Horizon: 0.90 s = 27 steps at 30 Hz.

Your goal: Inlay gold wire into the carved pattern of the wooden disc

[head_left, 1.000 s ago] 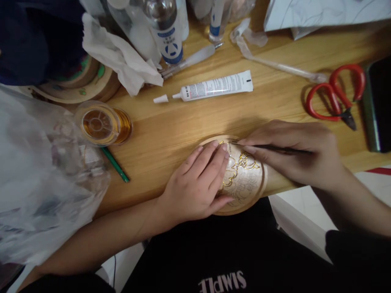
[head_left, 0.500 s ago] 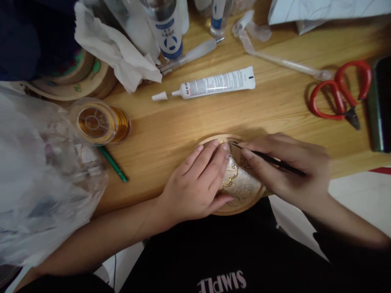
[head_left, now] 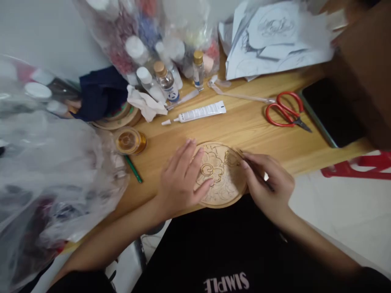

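Observation:
A round wooden board (head_left: 224, 191) lies at the table's front edge, with a drawn flower pattern on it partly outlined in gold wire (head_left: 207, 169). My left hand (head_left: 183, 179) rests on its left side, fingers spread and holding nothing. At the board's right edge, my right hand (head_left: 269, 179) is closed around dark tweezers (head_left: 258, 175). Their tips are near the upper right rim, partly hidden by my fingers. Whether they pinch any wire I cannot make out.
Beyond the board lie an uncapped white glue tube (head_left: 201, 112), red-handled scissors (head_left: 285, 112) and a phone (head_left: 332, 110). A spool of gold wire (head_left: 130, 140) and a green pencil (head_left: 133, 169) are on the left, beside plastic bags (head_left: 61, 175). Small bottles (head_left: 168, 83) and drawings (head_left: 275, 36) stand behind.
The camera view has widened, showing more of the table. My left hand has drawn back left with fingers spread, uncovering the wire flower. My right hand has shifted toward the board's right rim.

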### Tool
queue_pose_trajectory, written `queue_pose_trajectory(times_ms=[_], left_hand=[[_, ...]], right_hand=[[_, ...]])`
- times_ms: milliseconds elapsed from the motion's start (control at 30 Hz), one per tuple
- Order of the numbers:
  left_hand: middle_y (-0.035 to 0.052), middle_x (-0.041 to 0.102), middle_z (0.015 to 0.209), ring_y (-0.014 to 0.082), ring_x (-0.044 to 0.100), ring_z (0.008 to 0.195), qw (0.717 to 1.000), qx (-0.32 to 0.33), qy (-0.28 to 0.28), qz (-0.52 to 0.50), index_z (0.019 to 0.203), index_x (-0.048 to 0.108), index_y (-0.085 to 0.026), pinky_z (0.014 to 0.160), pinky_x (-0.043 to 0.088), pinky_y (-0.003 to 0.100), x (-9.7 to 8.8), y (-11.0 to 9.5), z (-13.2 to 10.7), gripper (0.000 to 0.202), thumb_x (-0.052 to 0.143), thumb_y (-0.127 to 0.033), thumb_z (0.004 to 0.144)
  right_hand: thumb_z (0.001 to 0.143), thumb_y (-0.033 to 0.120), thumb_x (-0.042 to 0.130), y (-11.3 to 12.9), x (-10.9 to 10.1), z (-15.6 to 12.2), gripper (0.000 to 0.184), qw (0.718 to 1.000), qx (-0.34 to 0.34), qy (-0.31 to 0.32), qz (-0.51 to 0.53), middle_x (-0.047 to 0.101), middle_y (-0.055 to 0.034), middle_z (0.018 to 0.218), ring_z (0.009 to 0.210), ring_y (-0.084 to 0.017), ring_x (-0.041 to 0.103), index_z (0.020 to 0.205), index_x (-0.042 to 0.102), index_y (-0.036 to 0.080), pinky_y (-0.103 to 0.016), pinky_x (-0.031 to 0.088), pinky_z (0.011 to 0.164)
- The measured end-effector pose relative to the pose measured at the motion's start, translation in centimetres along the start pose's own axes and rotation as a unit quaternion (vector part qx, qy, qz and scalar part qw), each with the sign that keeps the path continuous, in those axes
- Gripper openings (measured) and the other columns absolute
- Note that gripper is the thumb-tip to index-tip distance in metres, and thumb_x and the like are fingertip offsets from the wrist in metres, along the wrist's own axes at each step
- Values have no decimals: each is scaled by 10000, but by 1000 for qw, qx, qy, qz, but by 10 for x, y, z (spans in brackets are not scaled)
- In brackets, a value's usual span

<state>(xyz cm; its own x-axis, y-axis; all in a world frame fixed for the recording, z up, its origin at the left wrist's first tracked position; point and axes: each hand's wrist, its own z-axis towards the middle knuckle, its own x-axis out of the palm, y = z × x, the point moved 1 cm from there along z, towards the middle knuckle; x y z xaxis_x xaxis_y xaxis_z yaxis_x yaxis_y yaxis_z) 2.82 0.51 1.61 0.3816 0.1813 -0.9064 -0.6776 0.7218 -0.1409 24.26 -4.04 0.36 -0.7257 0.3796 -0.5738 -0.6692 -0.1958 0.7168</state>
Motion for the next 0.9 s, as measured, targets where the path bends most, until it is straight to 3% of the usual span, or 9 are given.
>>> queue_pose_trajectory(times_ms=[133,267,367,500,600,733,833,900], left_hand=[[239,526,1441,341,444,1410,998,-24,-4,61,1351,521,-78,1123,381,485,4,15,0,489,502,-384,970],[227,508,1464,351,446,1402,994,-57,41,82,1402,465,-70,1131,355,496,13,15,-5,508,451,-375,997],[250,456,1497,359,383,1442,990,-111,28,78,1449,391,-51,1146,332,520,20,-7,-12,563,441,-389,1001],[281,404,1512,372,243,1505,986,-163,-20,27,1507,263,-35,1143,323,570,28,-55,-19,720,425,-506,988],[256,421,1506,363,265,1497,976,-212,-37,26,1501,294,-66,1155,314,568,28,-73,-20,708,410,-541,988],[236,429,1501,358,304,1477,960,-264,-91,36,1469,375,-118,1157,317,576,7,-48,-29,611,480,-471,981],[189,435,1503,351,343,1458,965,-234,-108,54,1371,503,-162,1159,347,542,-13,-19,-44,488,596,-362,936],[157,462,1483,339,371,1445,974,-203,-89,40,1292,566,-196,1150,375,516,-20,-9,-52,389,605,-334,931]], right_hand=[[867,109,654,4,6,-11,263,997,-71,-9,-41,740,-74,1022,968,-202,706,1113,647,202,-364,559,844],[883,134,643,9,11,-19,260,997,-79,-1,-13,736,-66,1040,1007,-210,696,1126,629,224,-390,554,884],[879,139,646,10,11,-20,243,997,-61,4,40,733,-54,1049,1026,-206,688,1104,643,231,-395,556,911],[890,152,638,5,12,-14,246,996,-44,0,78,724,-50,1062,1024,-200,684,1120,646,238,-410,566,922],[890,171,648,-2,15,-8,244,996,-37,-1,83,722,-48,1047,989,-198,688,1123,651,242,-404,574,893],[893,200,655,-11,19,-4,226,997,-23,33,70,719,-45,1020,919,-190,691,1117,655,237,-382,574,829],[880,185,670,-12,21,-3,246,996,-57,44,44,722,-43,1014,921,-190,686,1120,649,233,-385,565,833],[870,170,678,-10,21,-2,255,995,-82,50,21,725,-43,1011,930,-193,682,1116,647,229,-389,558,842]])
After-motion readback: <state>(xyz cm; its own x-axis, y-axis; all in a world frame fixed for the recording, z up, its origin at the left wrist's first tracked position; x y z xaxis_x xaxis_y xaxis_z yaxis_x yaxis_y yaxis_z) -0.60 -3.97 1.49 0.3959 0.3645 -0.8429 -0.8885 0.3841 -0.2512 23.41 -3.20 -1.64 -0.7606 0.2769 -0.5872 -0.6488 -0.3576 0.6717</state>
